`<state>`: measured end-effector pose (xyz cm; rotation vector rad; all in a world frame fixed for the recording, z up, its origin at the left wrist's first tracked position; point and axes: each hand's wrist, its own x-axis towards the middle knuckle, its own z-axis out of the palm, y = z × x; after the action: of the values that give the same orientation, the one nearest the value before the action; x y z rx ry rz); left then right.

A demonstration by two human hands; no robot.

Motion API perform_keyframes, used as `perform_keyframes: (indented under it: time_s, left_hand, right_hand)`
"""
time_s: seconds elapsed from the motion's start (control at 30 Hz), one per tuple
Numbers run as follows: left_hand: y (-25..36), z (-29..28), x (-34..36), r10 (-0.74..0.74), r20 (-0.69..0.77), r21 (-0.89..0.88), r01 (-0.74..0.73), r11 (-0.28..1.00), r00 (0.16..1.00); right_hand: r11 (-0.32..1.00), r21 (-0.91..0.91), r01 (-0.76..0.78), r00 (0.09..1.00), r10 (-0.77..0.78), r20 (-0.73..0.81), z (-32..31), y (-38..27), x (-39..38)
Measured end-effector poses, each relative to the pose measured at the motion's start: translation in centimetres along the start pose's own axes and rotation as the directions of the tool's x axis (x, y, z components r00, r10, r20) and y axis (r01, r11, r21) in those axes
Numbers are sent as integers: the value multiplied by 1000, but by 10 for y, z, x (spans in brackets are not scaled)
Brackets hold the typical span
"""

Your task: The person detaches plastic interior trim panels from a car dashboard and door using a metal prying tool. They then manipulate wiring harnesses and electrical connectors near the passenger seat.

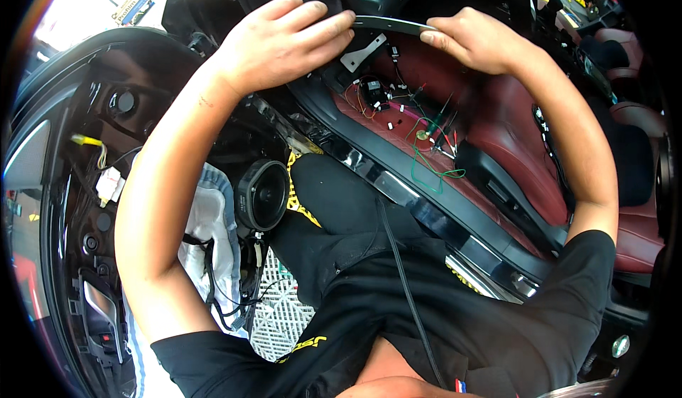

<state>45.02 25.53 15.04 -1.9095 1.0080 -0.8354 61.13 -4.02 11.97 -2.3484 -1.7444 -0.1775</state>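
Observation:
A thin, dark, curved trim strip (391, 23) with a pale upper edge spans the gap between my hands, just below the dashboard. My left hand (288, 43) is at its left end, fingers bent together over it, with the thumb hidden. At the other end my right hand (472, 39) pinches the strip between thumb and curled fingers. Under the strip, near my left fingers, is a pale flat bracket (364, 52) with holes. Beyond the door sill, loose wires and connectors (375, 93) lie on the red footwell mat.
Red leather seat (508, 142) stands at the right. A green wire (426, 178) and probe-like tools lie beside it. The stripped door (71, 206) fills the left, with a round black speaker (264, 194) near my knees. The door sill (398, 185) runs diagonally before me.

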Motion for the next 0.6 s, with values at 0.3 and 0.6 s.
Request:
perform_keyframes:
  time_s: [0.3, 0.6]
  left_hand:
    - [15, 0, -16, -28, 82, -11, 29, 1000, 996]
    - [0, -4, -15, -11, -93, 35, 14, 999, 996]
  right_hand:
    - [912, 395, -113, 965, 195, -174, 49, -50, -25]
    - [968, 177, -177, 952, 214, -219, 57, -34, -15]
